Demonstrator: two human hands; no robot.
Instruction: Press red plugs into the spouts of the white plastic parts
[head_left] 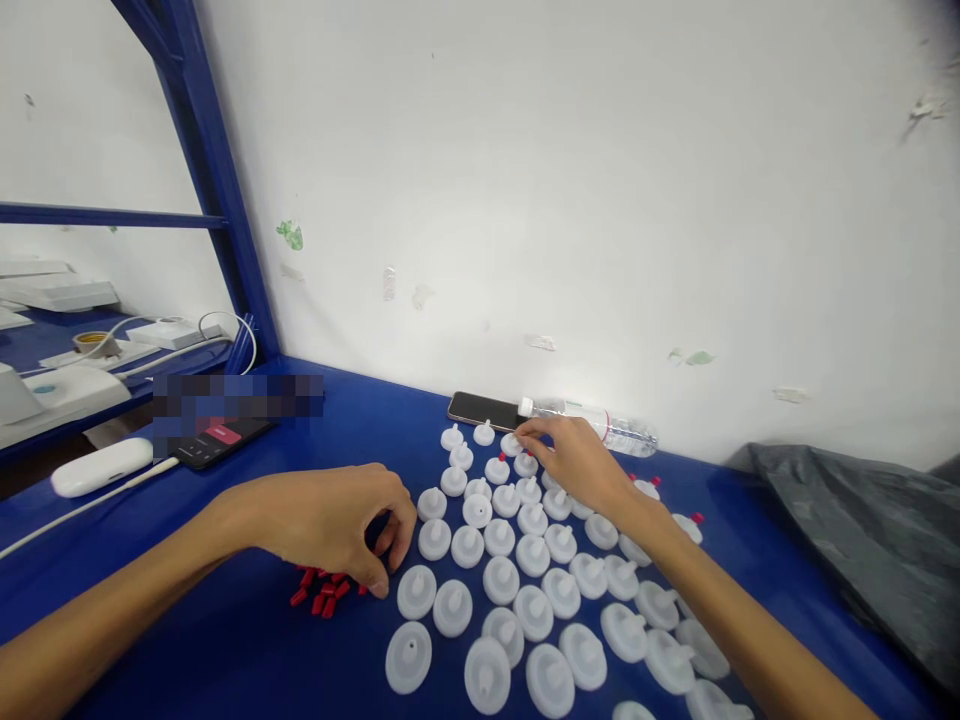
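Note:
My left hand (349,520) is held low over the table, with fingers curled and the thumb tip close to the fingertips; what lies between them, if anything, is hidden. Beneath and beside it lies a small heap of red caps (328,590). My right hand (566,455) reaches to the far end of a spread of white plastic discs (532,555) with short spouts. Its thumb and forefinger pinch together at the spout of one white disc (510,447). Whether a cap is between them I cannot make out. One nearby disc (495,471) has a red cap on its spout.
A phone (480,410) and a clear bottle (630,436) lie along the wall. At left are another phone (225,440), a white case (103,467) and a cable (90,510). A grey plastic bag (847,540) covers the right side. Blue shelf posts (217,150) rise at left.

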